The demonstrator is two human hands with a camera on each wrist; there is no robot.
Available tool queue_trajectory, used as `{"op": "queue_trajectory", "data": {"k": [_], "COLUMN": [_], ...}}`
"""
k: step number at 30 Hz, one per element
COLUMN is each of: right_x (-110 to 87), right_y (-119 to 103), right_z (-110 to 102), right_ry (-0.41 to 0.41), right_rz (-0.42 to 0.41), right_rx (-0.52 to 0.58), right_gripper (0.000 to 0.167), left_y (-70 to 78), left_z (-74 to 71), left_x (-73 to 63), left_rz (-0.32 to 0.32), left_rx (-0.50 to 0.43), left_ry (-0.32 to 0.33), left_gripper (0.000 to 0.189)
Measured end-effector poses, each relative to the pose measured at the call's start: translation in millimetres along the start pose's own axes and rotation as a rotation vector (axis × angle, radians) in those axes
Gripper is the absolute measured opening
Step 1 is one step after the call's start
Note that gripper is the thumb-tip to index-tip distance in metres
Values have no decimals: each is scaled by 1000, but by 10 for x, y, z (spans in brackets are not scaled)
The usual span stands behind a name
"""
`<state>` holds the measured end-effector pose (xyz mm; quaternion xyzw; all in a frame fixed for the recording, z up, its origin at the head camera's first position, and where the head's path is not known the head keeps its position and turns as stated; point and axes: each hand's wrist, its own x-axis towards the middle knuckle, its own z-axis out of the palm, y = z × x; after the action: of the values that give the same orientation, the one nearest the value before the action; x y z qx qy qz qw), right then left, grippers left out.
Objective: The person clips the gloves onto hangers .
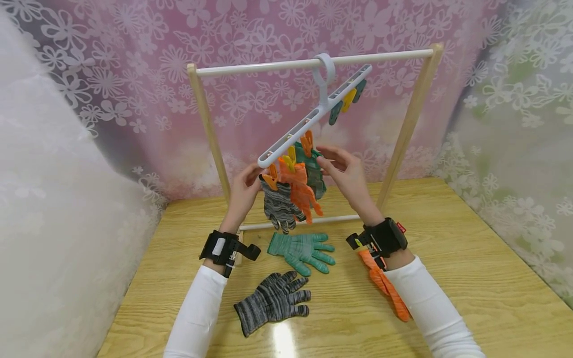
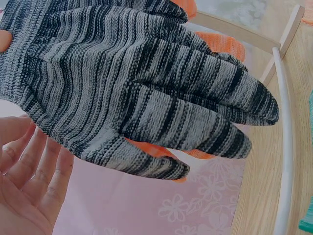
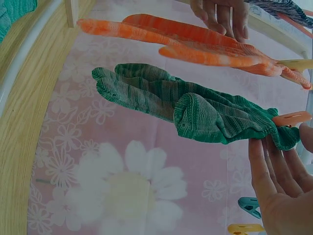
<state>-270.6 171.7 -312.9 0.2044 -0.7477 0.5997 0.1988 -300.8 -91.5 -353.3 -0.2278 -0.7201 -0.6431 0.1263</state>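
A white clip hanger hangs tilted from a rod, with three knit gloves pegged along its lower arm. Nearest is a grey-and-black striped glove under an orange peg. My left hand is beside its cuff, fingers extended; in the left wrist view the palm lies next to the glove. An orange glove hangs in the middle from a yellow peg. At the cuff of the green glove, below another orange peg, my right hand pinches the edge between thumb and fingers.
A second green glove, a grey striped glove and an orange glove, partly behind the right wrist, lie on the wooden table. The wooden-sided rack stands behind. Blue-grey and yellow pegs hang from the hanger's upper arm.
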Motion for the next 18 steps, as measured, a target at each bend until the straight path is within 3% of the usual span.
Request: {"op": "queue_trajectory", "data": {"k": [8,18], "right_x": [-22,-39], "right_y": [24,48], "right_z": [15,45], "right_ry": [28,52], "right_rz": [-21,-30], "right_rx": [-7,-1], "right_gripper": [33,32], "left_y": [-33,-65], "left_z": [-40,-90], "left_x": [-80,-175], "left_rz": [17,10], "left_rx": [-104,-99], "left_ry": [23,59], "left_gripper": [31,30]}}
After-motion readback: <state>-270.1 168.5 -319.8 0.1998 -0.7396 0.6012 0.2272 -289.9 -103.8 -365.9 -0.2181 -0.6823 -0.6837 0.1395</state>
